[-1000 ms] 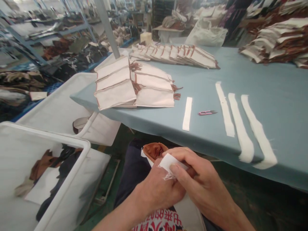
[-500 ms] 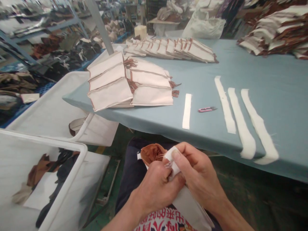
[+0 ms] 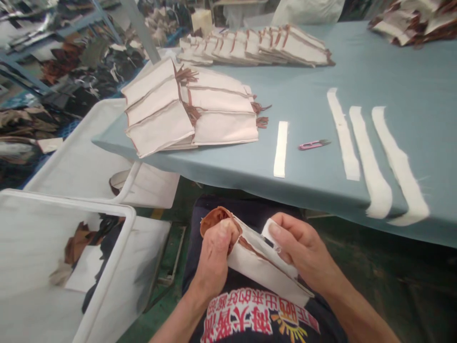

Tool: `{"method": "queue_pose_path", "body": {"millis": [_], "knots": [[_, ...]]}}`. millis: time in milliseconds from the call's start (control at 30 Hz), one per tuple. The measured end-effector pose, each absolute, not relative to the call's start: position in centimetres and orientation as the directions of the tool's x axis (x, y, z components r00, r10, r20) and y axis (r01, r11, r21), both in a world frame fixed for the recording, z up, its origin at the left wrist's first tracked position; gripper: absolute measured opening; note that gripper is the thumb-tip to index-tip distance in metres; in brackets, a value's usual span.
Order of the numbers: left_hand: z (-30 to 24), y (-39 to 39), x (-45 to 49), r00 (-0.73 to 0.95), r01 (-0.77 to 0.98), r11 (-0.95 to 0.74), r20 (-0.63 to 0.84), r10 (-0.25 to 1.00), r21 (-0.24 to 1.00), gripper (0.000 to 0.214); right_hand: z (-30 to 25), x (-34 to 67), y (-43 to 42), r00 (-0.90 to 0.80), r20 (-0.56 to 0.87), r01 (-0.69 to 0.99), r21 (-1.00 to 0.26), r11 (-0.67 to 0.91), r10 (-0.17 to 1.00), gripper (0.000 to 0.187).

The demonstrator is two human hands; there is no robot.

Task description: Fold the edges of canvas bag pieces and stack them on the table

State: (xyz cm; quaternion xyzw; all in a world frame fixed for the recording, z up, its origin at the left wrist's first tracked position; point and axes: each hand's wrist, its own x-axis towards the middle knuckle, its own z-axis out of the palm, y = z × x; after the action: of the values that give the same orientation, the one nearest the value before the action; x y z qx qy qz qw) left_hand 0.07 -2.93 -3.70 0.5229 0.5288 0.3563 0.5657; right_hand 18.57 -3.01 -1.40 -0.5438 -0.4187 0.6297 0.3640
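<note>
A cream fabric pouch (image 3: 257,266) with a brown lining at its mouth lies slanted across my lap. My left hand (image 3: 218,250) is closed on the pouch's brown-edged mouth, its fingers partly tucked inside. Between the thumb and fingers of my right hand (image 3: 302,250) is a small white fabric strip (image 3: 268,231), held just right of the pouch. Most of that strip is hidden by the fingers. On the table edge beyond my hands lie a short white strip (image 3: 281,150) and pink-handled thread snips (image 3: 314,145).
Three longer white strips (image 3: 342,136) lie on the blue-covered table (image 3: 300,100). Sewn cream pieces with brown fringes (image 3: 221,126) are stacked to the left, with an overlapping row (image 3: 257,45) behind. White bins (image 3: 132,209) with scraps stand at lower left.
My hands have moved apart: the left now grips the pouch mouth, and the right has drawn the white strip away to the right. The view has tilted downward.
</note>
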Motion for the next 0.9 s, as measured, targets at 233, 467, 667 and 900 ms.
{"method": "queue_pose_path", "body": {"millis": [233, 467, 667, 900], "knots": [[-2.4, -3.4, -1.3, 0.324, 0.203, 0.166, -0.226, 0.919, 0.965, 0.040, -2.0, 17.2, -4.7, -0.204, -0.365, 0.109, -0.931, -0.350, 0.908, 0.041], [-0.7, -3.1, -1.0, 0.382, 0.299, 0.051, -0.168, 0.909, 0.953, 0.038, 0.1, 17.1, -5.1, -0.105, -0.252, 0.340, -0.918, -0.203, 0.962, 0.031], [-0.4, -2.8, 0.0, 0.396, 0.208, 0.081, -0.160, 0.904, 0.975, 0.041, 1.1, 17.3, -5.2, 0.013, -0.132, 0.485, -0.866, -0.122, 0.991, 0.025], [-0.1, -2.1, 0.5, 0.416, 0.092, 0.174, -0.197, 0.888, 0.980, 0.042, 1.4, 17.5, -4.7, 0.036, -0.030, 0.454, -0.890, -0.043, 0.999, 0.023]]}}
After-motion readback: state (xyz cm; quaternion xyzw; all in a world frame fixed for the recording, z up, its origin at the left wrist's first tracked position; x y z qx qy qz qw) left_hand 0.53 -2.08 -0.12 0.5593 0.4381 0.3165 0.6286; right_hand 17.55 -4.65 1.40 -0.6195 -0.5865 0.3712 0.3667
